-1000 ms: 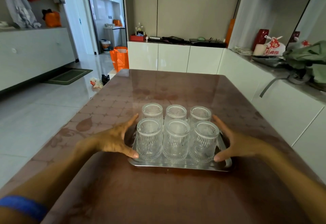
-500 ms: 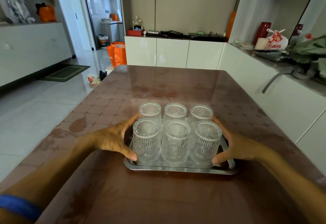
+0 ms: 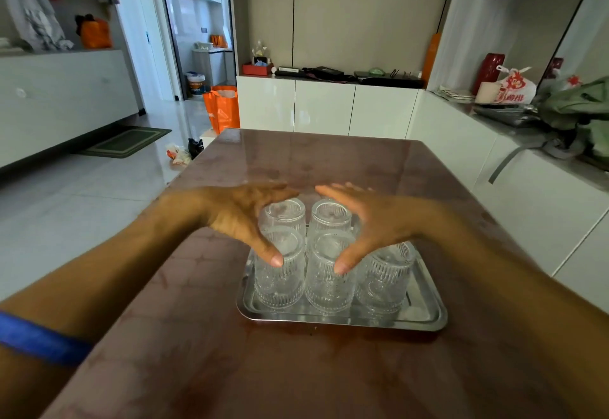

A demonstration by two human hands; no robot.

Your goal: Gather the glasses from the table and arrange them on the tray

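1. Resting on a brown table, a metal tray is seen carrying a cluster of ribbed clear glasses, all of them upside down.
2. Five glasses can be made out: three in the near row and two in the far row; the right end of the far row is hidden behind the right hand.
3. The glasses are packed close together, touching or nearly so, toward the left and middle of the tray, while a bare strip of tray is left at its right end.
4. The left hand is held over the left side of the cluster, fingers spread and stretched forward, with the thumb tip laid on the near-left glass.
5. The right hand is held over the right side in mirror fashion, fingers spread, with the thumb tip laid on the near-middle glass.
6. Neither hand is closed around any glass; both are open, and their fingertips nearly meet above the far row.
7. A blue band is worn on the left forearm.
8. An orange bag is seen on the floor beyond the table's far left corner, and white cabinets stand behind the table.
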